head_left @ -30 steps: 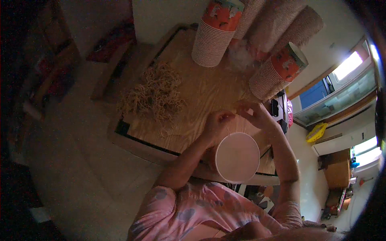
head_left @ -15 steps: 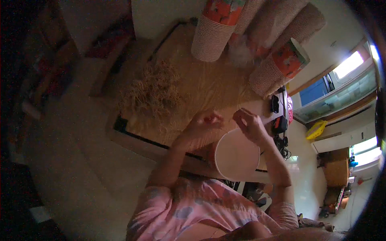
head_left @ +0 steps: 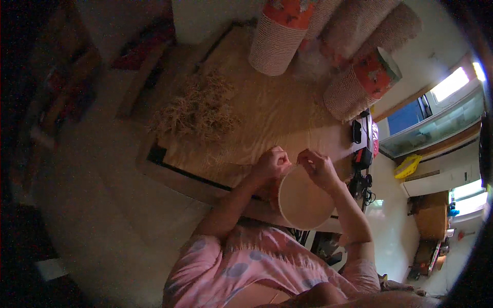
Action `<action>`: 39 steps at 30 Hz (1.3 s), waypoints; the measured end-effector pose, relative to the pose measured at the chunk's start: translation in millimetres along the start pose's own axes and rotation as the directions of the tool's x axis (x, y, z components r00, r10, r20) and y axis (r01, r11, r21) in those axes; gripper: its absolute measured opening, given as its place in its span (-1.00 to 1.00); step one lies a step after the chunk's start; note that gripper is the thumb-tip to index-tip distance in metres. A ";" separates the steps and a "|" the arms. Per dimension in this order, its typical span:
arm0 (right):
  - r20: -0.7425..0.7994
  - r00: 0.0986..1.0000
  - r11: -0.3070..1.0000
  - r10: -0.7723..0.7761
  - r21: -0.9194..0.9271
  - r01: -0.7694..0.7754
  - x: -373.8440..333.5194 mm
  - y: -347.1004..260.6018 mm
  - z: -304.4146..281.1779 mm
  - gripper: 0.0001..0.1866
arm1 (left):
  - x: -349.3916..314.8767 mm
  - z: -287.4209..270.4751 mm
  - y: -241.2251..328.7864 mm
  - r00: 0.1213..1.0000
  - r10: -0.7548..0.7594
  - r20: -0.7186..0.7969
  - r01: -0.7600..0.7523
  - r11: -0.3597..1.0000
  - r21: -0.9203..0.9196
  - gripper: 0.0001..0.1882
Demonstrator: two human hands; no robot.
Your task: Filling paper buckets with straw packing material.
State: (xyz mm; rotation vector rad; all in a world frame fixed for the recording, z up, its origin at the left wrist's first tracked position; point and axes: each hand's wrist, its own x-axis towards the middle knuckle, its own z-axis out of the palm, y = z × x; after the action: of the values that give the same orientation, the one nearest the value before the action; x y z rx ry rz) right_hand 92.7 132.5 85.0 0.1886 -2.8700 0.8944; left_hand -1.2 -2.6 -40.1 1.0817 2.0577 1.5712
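Observation:
A round white paper tub point(head_left: 306, 203) stands mouth up at the table's near edge, in front of my body. My left hand point(head_left: 273, 163) is closed at the far left part of its rim, fingertips pinched together. Opposite it, my right hand point(head_left: 318, 168) bends over the far rim, also in a pinch. Whatever lies between the fingertips is too small to make out. To the left of my hands spreads a loose heap of thin, tan, curly strands point(head_left: 197, 110) on the wooden tabletop point(head_left: 257, 118).
Nested stacks of tubs with orange bands, one upright stack point(head_left: 275, 46) and one leaning stack point(head_left: 362, 82), fill the far side. Black devices point(head_left: 362, 158) and cables sit along the right edge. A yellow bag point(head_left: 408, 167) lies farther right.
My hands have come closer together and down to the tub's far rim. The left hand's fingers, looser before, are now curled in. The view has shifted slightly.

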 end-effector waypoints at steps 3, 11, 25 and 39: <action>0.006 1.000 1.000 0.011 0.026 -0.011 0.6 1.3 -0.9 -0.94 | -8.6 -10.3 21.1 0.998 0.059 -0.033 -0.067 0.848 -0.526 -0.82; 0.015 1.000 0.997 -0.022 0.080 0.020 -2.1 7.3 1.2 -0.96 | -21.8 -34.4 60.1 0.965 -0.099 0.243 0.226 0.782 -0.581 -0.87; 0.002 1.000 0.998 0.014 0.061 -0.014 -3.0 6.0 -3.1 -0.92 | -22.9 -40.8 57.9 0.993 0.110 0.031 -0.091 0.928 -0.360 -0.89; -0.004 1.000 0.997 -0.030 0.065 0.030 8.1 -1.9 0.4 -0.96 | -24.5 -28.2 71.9 0.905 0.329 -0.270 -0.271 0.935 0.228 -0.86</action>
State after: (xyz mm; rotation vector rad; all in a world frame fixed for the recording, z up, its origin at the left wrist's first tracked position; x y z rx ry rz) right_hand 85.0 130.1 86.9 0.2361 -2.8291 0.9824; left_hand 22.5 -32.2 31.5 1.3535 2.3705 1.8194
